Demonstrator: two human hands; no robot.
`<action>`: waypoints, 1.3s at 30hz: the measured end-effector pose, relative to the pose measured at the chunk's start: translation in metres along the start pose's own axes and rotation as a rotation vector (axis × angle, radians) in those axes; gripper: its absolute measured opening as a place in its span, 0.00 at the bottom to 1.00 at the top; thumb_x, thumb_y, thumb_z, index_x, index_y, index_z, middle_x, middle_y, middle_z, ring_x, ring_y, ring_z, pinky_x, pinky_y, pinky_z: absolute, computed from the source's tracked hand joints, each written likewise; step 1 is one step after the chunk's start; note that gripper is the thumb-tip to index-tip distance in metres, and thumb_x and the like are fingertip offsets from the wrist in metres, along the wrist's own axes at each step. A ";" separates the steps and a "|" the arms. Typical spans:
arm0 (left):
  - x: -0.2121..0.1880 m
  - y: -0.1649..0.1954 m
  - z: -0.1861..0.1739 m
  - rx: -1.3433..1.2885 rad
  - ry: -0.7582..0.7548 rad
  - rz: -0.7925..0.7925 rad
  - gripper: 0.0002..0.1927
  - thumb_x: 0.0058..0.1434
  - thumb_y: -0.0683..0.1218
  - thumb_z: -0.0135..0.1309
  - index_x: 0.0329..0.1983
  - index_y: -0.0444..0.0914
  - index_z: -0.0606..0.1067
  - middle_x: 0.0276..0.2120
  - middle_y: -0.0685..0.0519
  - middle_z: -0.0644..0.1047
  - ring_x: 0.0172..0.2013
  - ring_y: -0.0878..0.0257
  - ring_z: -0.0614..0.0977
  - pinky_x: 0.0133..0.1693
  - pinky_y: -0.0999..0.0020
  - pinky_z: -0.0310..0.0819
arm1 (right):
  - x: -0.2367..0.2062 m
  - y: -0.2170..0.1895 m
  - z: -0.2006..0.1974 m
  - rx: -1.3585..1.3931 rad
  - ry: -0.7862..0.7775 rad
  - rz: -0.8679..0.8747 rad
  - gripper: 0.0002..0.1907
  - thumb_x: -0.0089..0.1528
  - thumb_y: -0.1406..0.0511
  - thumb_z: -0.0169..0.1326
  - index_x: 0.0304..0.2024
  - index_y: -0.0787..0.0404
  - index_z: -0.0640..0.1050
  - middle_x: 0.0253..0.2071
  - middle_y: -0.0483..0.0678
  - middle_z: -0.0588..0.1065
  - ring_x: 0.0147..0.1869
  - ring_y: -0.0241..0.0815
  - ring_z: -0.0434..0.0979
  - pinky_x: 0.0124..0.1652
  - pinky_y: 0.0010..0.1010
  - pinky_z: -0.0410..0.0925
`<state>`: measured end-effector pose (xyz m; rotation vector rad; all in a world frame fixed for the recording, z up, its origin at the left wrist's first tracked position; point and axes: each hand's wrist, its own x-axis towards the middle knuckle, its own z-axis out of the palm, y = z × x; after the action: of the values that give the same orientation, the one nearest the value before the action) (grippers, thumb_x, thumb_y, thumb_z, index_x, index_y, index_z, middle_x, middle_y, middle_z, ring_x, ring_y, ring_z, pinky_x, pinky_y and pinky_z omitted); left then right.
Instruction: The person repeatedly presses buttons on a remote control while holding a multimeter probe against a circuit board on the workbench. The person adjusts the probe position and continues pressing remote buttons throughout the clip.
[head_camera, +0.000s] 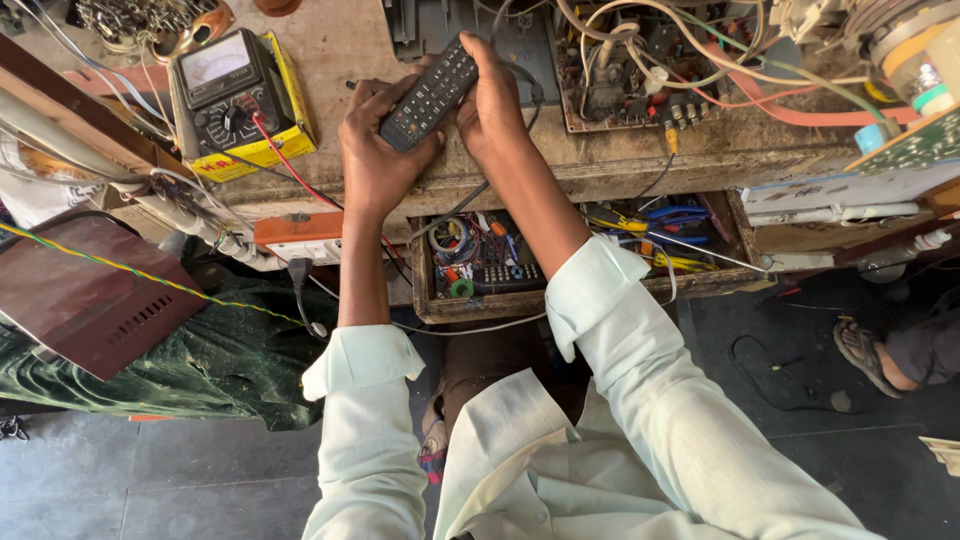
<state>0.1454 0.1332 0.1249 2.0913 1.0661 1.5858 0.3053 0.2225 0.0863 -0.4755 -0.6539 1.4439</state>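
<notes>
I'm looking down on a worn wooden workbench (340, 40), crowded w/ gear. Below its front edge an open drawer (425, 300) hangs out, full of wire scraps, small parts and a second keypad-type unit. To the left, a dark green cloth (200, 350) is draped over something low, w/ a brown vented metal cover (70, 290) just beside it. Up right sits an exposed circuit board (625, 80) under a tangle of orange and white wires. Up left, an analog multimeter (225, 85) rests on a yellow box, its red lead trailing down toward the drawer.

The black remote control (432, 92) is over the bench near its front edge, tilted w/ its button face up – held between both hands. My left hand (375, 160) cups the lower end, fingers curled under it and thumb along the side. My right hand (490, 105) wraps the upper end, fingers closed around the body.

To do this well, I'd judge: keep the lower end steady, work w/ the upper hand only – and stay clear of the loose wires nearby.
</notes>
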 end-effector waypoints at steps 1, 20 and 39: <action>0.000 0.000 0.000 0.009 -0.001 0.002 0.29 0.49 0.38 0.69 0.57 0.30 0.79 0.44 0.49 0.76 0.46 0.59 0.82 0.51 0.66 0.78 | 0.001 0.001 -0.002 -0.006 -0.005 0.000 0.17 0.64 0.58 0.53 0.46 0.63 0.70 0.37 0.59 0.81 0.43 0.53 0.86 0.48 0.46 0.81; 0.002 0.001 0.003 0.020 -0.004 0.006 0.27 0.51 0.39 0.67 0.56 0.28 0.79 0.43 0.48 0.76 0.44 0.60 0.81 0.50 0.67 0.78 | -0.015 -0.008 -0.003 -0.059 -0.137 -0.019 0.25 0.65 0.49 0.52 0.52 0.60 0.68 0.45 0.60 0.80 0.51 0.51 0.86 0.52 0.48 0.81; 0.002 -0.007 0.003 0.032 0.043 -0.014 0.27 0.51 0.41 0.69 0.55 0.30 0.78 0.46 0.46 0.78 0.47 0.56 0.83 0.54 0.63 0.78 | -0.030 -0.009 0.002 -0.268 -0.184 -0.048 0.20 0.62 0.58 0.60 0.50 0.62 0.71 0.45 0.49 0.76 0.46 0.41 0.80 0.41 0.31 0.79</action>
<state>0.1461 0.1398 0.1204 2.0737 1.1253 1.6244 0.3106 0.1916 0.0899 -0.5345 -1.0082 1.3710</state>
